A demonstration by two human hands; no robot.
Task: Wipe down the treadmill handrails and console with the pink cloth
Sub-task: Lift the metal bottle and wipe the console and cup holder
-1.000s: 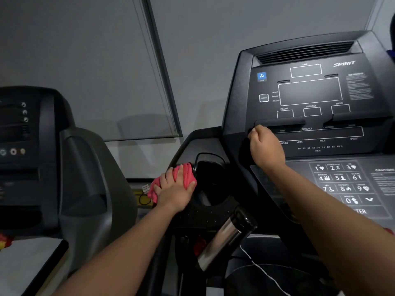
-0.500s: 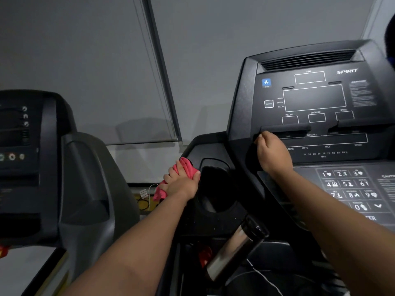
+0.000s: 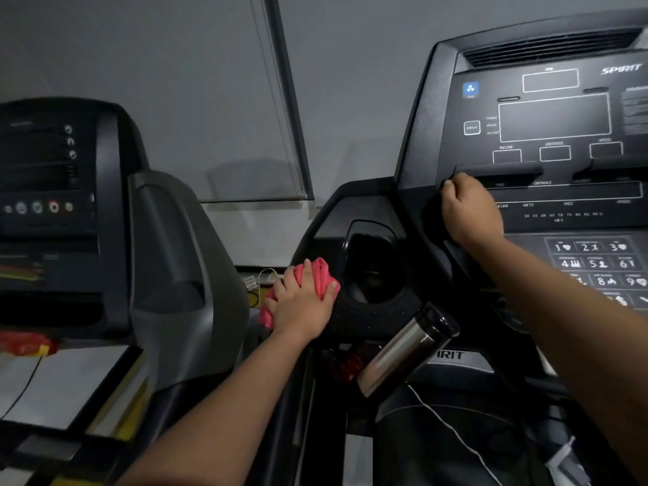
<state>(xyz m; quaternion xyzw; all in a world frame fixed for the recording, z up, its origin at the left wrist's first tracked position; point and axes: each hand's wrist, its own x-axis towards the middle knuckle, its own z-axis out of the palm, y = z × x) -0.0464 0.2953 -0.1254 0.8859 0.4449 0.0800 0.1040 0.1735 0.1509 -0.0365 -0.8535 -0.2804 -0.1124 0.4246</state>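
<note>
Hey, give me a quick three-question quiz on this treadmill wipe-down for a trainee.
1. True or false: the left hand presses the pink cloth beside the cup holder.
2. The right hand grips: A the keypad, B the ledge below the display, C the chrome grip?
3. Fill in: the brand printed on the console is ____.
Key: 1 true; 2 B; 3 Spirit.

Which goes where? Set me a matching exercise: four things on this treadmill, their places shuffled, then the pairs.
1 cloth
2 right hand
3 fan button
4 keypad

A top left of the console
B under the left hand
C gripping the ledge's left end
D low on the console, right of the cup holder

Pairs: 1-B, 2-C, 3-A, 4-D
</note>
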